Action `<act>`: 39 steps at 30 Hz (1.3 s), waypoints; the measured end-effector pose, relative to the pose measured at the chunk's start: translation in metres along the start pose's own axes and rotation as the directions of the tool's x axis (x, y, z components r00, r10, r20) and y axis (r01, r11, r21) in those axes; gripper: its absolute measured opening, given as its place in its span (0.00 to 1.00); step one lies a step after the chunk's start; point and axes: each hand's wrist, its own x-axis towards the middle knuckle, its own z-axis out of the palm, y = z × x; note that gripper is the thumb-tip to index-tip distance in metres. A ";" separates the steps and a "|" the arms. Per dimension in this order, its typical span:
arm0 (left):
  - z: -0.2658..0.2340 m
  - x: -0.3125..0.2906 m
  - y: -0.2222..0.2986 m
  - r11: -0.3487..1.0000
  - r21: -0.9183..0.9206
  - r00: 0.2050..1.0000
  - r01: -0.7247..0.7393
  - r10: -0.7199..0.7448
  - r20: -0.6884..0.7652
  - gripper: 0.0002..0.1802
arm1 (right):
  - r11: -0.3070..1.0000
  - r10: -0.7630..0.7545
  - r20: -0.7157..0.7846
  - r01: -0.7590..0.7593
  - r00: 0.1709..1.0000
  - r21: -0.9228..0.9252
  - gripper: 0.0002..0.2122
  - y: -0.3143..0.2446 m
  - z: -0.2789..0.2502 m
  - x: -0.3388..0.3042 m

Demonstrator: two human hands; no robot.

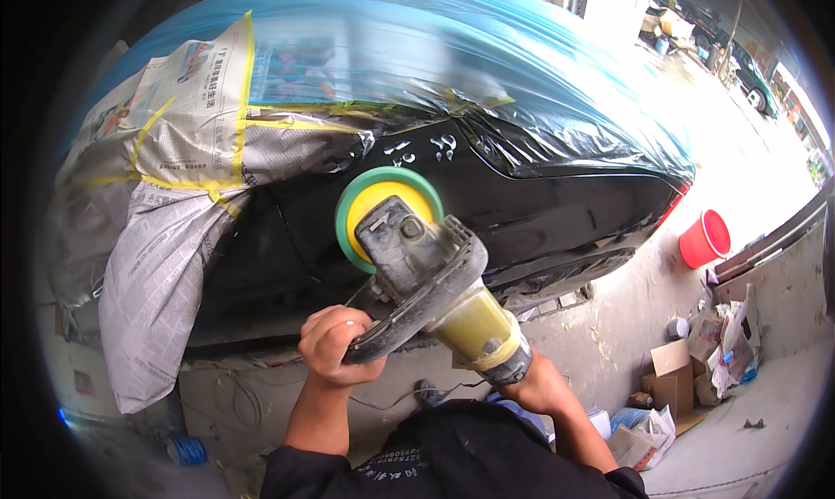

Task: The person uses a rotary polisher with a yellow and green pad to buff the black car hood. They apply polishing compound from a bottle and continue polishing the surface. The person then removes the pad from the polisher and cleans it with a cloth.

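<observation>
A yellow and black power polisher point(474, 321) is held between my two hands. Its round pad point(352, 190), green at the rim with a yellow backing, faces the glossy black car panel point(539, 203); I cannot tell whether it touches. My left hand point(337, 342) wraps round the left end of the curved black handle. At the rear end of the body, my right hand point(537, 386) is closed round the grip, its fingers partly hidden. White blobs of polish point(445, 146) dot the panel just above the pad.
Blue plastic film point(522, 47) covers the car's upper part, and taped newspaper point(165, 256) hangs at the left. A red bucket point(704, 238) stands to the right. Cardboard boxes point(674, 373) and scrap paper lie at the lower right. A cord point(383, 406) trails across the floor.
</observation>
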 end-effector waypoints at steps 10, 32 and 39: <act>0.063 0.030 -0.002 0.981 -0.194 0.994 -0.015 0.036 0.102 0.17 | 0.982 0.181 -0.078 -0.176 0.980 0.066 0.19 0.008 -0.035 -0.024; 0.011 0.001 -0.014 0.987 -0.160 1.000 0.022 -0.023 -0.008 0.16 | 0.985 0.160 -0.030 -0.162 0.987 -0.061 0.22 -0.015 -0.010 -0.019; -0.078 -0.041 -0.021 0.986 0.104 0.984 0.134 -0.119 -0.132 0.14 | 0.973 -0.088 0.119 0.111 0.989 -0.204 0.33 -0.049 0.033 0.005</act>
